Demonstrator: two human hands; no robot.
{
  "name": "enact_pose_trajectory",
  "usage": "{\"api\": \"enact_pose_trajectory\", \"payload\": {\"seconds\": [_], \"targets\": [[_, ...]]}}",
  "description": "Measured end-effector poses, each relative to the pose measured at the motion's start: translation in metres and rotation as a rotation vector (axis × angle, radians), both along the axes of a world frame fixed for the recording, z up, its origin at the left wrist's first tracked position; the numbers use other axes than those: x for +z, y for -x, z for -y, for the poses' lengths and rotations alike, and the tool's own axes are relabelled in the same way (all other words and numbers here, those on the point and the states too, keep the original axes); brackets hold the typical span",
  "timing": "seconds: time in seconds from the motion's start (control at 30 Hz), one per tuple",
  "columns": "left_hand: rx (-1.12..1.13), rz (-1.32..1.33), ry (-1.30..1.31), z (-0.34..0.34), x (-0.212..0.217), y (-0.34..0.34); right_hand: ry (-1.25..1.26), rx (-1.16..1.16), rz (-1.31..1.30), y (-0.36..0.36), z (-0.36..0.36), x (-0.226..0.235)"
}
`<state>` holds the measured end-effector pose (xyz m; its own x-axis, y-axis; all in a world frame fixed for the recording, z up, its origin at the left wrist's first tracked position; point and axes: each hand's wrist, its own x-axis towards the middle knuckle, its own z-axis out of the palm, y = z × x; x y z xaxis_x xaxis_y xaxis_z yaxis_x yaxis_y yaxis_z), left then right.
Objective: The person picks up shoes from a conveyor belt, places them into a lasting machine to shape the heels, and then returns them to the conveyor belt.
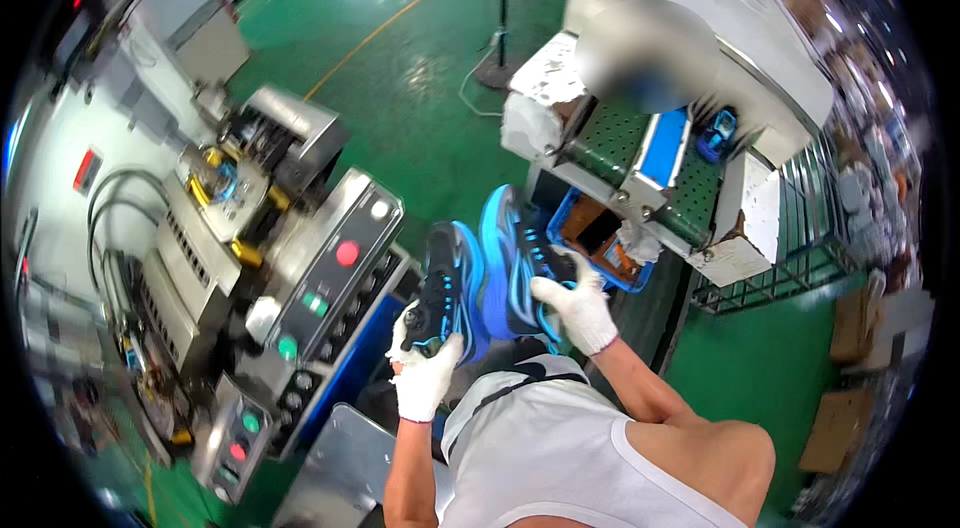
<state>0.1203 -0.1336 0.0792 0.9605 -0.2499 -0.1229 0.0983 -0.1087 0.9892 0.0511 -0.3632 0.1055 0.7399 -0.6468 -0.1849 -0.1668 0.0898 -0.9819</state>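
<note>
Shoes were in both my hands, one in each, held up in front of my chest over the machine's edge. My left hand point(424, 376), in a white cotton glove, was closed around the heel end of the black and blue sports shoe point(446, 293), so that the shoe stood almost upright with its toe pointing away from me. My right hand point(578, 306), also in a white glove, was closed on the side of the second shoe point(506, 258), which showed mostly bright blue with a black inner part. The two shoes were side by side, very near, maybe touching at the lower part; I could not tell it exactly.

Just to the left of the shoes was a grey control panel point(335, 268) with a red round button and green buttons, set on a slope. Further left stood the press machine point(225, 188) with yellow parts and black hoses. Behind the shoes, to the right, was a blue crate point(600, 243) with dark things inside, and above it a conveyor with a green belt point(618, 143). One more blue shoe point(716, 134) lay on that conveyor, well apart from mine. The green floor point(400, 88) spread behind everything.
</note>
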Motion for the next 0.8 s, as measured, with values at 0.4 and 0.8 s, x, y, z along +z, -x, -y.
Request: {"api": "enact_pose_trajectory", "payload": {"seconds": [0.4, 0.8], "targets": [[-0.632, 0.522, -0.218, 0.423, 0.024, -0.119, 0.768, -0.760, -0.558, 0.071, 0.294, -0.002], [-0.551, 0.637, -0.032, 0.397, -0.031, -0.138, 1.071, -0.700, -0.673, -0.039, 0.416, 0.011]]}}
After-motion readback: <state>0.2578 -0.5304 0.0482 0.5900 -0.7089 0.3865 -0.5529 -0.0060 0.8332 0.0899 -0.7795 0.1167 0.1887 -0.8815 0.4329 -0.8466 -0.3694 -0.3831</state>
